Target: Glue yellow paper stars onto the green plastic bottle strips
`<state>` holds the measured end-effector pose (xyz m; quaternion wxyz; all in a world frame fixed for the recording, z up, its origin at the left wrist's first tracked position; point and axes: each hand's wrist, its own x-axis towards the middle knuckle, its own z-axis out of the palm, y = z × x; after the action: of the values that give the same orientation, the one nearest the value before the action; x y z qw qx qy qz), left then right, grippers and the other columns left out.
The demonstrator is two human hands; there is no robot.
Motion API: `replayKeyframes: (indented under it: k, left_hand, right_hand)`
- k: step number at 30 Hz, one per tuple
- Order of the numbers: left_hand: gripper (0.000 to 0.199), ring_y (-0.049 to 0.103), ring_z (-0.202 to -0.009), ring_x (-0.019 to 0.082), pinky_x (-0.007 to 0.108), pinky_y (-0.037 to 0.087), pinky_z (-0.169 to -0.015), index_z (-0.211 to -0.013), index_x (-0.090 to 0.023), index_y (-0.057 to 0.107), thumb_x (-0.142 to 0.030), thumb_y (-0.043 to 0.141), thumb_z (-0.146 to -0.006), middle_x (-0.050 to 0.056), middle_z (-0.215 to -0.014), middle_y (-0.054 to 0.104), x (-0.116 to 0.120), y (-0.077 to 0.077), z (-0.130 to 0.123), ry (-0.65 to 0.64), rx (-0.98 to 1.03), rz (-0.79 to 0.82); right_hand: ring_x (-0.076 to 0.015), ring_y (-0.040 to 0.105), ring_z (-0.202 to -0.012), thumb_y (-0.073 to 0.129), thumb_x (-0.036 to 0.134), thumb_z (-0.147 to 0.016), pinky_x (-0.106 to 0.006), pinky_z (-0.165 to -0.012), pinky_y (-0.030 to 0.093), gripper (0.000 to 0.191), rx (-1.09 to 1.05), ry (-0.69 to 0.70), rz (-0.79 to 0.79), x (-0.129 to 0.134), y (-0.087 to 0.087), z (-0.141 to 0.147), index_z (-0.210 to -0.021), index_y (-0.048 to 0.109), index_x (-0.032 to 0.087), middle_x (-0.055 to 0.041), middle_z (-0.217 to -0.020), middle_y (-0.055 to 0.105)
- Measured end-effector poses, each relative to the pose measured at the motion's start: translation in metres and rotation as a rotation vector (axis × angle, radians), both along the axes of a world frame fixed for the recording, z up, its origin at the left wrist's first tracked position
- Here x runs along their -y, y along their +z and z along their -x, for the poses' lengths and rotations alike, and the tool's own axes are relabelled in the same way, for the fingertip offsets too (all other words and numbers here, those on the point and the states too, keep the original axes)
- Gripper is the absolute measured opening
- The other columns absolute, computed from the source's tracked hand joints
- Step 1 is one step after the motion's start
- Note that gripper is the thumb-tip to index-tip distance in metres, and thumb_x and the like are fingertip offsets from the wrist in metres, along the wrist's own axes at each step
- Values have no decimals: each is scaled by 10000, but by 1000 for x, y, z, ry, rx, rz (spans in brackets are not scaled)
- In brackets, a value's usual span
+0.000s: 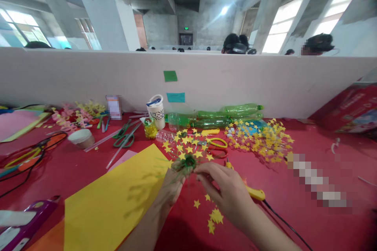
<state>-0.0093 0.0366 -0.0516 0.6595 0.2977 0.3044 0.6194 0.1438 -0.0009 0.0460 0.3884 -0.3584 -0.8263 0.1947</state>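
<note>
My left hand is closed round a cut green plastic bottle piece, its round neck facing me. Thin strips fan out from it, tipped with yellow paper stars. At the right side of this piece, my right hand has thumb and fingers pinched together; whatever is between the fingertips is too small to make out. Loose yellow stars lie on the red table below my hands. Partly behind my right hand rests a yellow-handled corded tool. A large yellow paper sheet lies beneath my left forearm.
Green plastic bottles lie along the white partition, near a lidded cup. More star strips spread at right. Green-handled scissors, a paper cup and a purple tool occupy the left.
</note>
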Motion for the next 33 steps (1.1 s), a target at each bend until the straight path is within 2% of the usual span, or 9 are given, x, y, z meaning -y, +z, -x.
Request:
replayKeyframes:
  k: [3,7,11,14,17,22,26,30,33]
  left_hand:
    - [138,579,-726,135,271,454,-743,-722,-157,643,-196,726,-618,8,-728,646,0,-2,0,-16,-36,-43]
    - [200,591,-773,155,289,458,-759,-810,-145,659,-193,724,-627,36,-810,661,0,-2,-2,-40,-55,-28]
    - [171,593,-728,142,261,461,-720,-759,-151,658,-187,737,-612,18,-745,655,0,-1,-3,-23,-43,-9]
    - [177,601,-722,136,254,464,-714,-774,-164,661,-181,735,-614,12,-757,664,0,1,-1,-27,-13,-5]
    - [205,613,-744,135,251,467,-730,-817,-177,668,-166,729,-621,14,-819,680,0,2,2,-34,22,-6]
    - [206,620,-799,152,283,460,-775,-851,-184,667,-185,712,-650,28,-898,684,-1,0,6,-49,54,-27]
    - [196,614,-764,148,282,454,-760,-821,-162,665,-180,719,-634,31,-840,684,-2,-1,5,-30,55,-41]
    - [199,599,-717,125,255,440,-737,-778,-171,659,-151,735,-595,2,-773,676,-2,3,2,5,39,27]
    - [202,583,-682,114,240,431,-706,-722,-175,649,-139,751,-552,-18,-697,658,-1,6,0,24,16,74]
  right_hand:
    - [-117,587,-740,442,127,-861,-219,-661,444,164,-4,4,-4,-1,1,-1,-940,558,214,-3,-833,631]
    - [-132,587,-835,445,104,-851,-239,-743,454,165,-53,-39,-134,-2,-2,-2,-917,560,202,-27,-890,631]
    - [-145,586,-825,446,118,-852,-255,-722,466,177,8,-80,-152,-2,-2,-1,-951,566,201,-40,-909,626]
    - [-142,584,-832,460,125,-840,-244,-699,475,218,47,-59,-94,1,4,-3,-1024,547,202,-54,-987,608]
    - [-147,570,-901,493,125,-825,-239,-718,470,258,1,-80,-147,6,15,-12,-1068,531,205,-70,-1093,573]
    - [-103,552,-678,484,131,-845,-205,-604,424,129,25,-87,-141,10,27,-25,-927,552,204,-12,-815,602]
    - [-116,560,-626,449,181,-867,-219,-557,383,130,219,-69,-88,4,13,-17,-903,571,209,-5,-764,625]
    - [-127,566,-552,440,239,-883,-233,-521,333,159,293,-193,-158,-2,-7,-3,-932,587,202,-3,-680,638]
    - [-113,547,-511,395,220,-904,-231,-497,296,212,293,-177,-232,-3,-13,2,-851,598,185,-1,-612,617]
